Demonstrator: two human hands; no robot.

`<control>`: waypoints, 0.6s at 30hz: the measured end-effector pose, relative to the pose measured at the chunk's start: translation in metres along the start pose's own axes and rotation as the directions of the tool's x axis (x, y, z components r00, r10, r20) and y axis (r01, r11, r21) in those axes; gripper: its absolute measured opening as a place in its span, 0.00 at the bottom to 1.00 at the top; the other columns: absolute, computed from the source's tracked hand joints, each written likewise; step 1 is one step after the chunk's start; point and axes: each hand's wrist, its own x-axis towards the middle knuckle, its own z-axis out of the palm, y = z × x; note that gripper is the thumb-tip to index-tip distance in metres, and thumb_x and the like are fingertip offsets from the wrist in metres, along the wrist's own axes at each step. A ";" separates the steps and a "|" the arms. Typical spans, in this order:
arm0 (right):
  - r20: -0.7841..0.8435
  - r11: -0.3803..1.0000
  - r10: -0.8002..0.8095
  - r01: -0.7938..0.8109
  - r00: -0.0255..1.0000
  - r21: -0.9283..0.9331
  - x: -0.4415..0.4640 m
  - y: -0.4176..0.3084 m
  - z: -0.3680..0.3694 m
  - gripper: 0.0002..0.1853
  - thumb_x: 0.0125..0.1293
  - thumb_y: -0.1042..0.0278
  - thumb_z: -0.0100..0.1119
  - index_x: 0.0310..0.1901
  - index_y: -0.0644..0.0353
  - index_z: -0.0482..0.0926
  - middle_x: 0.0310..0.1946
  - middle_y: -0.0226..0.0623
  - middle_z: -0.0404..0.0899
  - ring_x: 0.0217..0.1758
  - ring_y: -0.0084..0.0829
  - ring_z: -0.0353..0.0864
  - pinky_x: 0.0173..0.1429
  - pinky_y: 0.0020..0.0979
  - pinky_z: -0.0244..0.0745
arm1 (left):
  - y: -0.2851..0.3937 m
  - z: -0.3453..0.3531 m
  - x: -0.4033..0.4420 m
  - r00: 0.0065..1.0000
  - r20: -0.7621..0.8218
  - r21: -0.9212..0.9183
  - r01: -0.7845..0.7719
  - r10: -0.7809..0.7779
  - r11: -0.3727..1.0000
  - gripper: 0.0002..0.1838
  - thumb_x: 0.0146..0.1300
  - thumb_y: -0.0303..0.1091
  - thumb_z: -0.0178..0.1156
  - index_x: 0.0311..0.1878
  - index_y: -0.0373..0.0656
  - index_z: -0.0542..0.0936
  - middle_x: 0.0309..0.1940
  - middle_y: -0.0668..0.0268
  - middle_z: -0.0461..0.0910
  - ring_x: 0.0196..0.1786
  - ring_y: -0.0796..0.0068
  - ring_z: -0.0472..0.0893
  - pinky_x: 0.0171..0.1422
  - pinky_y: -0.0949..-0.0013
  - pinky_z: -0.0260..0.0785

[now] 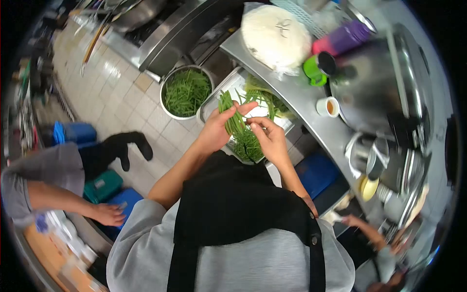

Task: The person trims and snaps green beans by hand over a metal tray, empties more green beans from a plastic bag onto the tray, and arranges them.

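Observation:
My left hand [216, 130] is closed around a bunch of green beans [232, 113], its thumb across them and some fingers stretched out. Close beside it, my right hand [272, 142] is pinched near the bunch's lower end; what lies between its fingertips is too small to make out. Under both hands sits a metal tray [206, 103]. A heap of short green bean pieces [247, 146] lies at its near end, and more beans in a clear plastic bag [265, 92] lie at its far right.
A round pot of green beans [187, 92] stands left of the tray. The steel counter [311, 119] on the right holds a wrapped white bundle [276, 39], a green mug [316, 68], a small white cup [328, 107] and a large pot [379, 73]. Other people work at left and lower right.

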 end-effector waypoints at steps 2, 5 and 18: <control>0.165 0.994 0.111 -0.111 0.980 -0.010 0.017 0.023 -0.013 0.10 0.64 0.67 0.56 0.39 0.65 0.80 0.29 0.33 0.81 0.29 0.20 0.75 0.35 0.23 0.68 | -0.015 0.001 0.001 0.997 -0.040 0.069 -0.061 0.064 0.996 0.08 0.70 0.35 0.44 0.44 0.43 0.70 0.61 0.49 0.68 0.61 0.63 0.71 0.66 0.61 0.61; 0.381 0.980 0.192 -0.197 0.905 -0.026 0.029 0.053 -0.028 0.09 0.63 0.68 0.57 0.37 0.66 0.81 0.25 0.30 0.81 0.28 0.18 0.74 0.34 0.22 0.68 | -0.047 0.007 -0.001 0.983 -0.114 0.186 -0.124 0.147 0.975 0.10 0.71 0.33 0.43 0.46 0.37 0.70 0.56 0.52 0.74 0.57 0.67 0.74 0.63 0.64 0.65; 0.156 0.992 -0.083 0.095 0.984 -0.078 0.010 0.103 0.009 0.09 0.63 0.70 0.56 0.34 0.68 0.80 0.24 0.35 0.78 0.24 0.22 0.72 0.30 0.25 0.68 | -0.143 -0.001 -0.014 0.727 -0.503 0.027 -0.526 0.467 0.850 0.06 0.71 0.34 0.44 0.45 0.44 0.67 0.66 0.52 0.61 0.60 0.65 0.70 0.61 0.63 0.66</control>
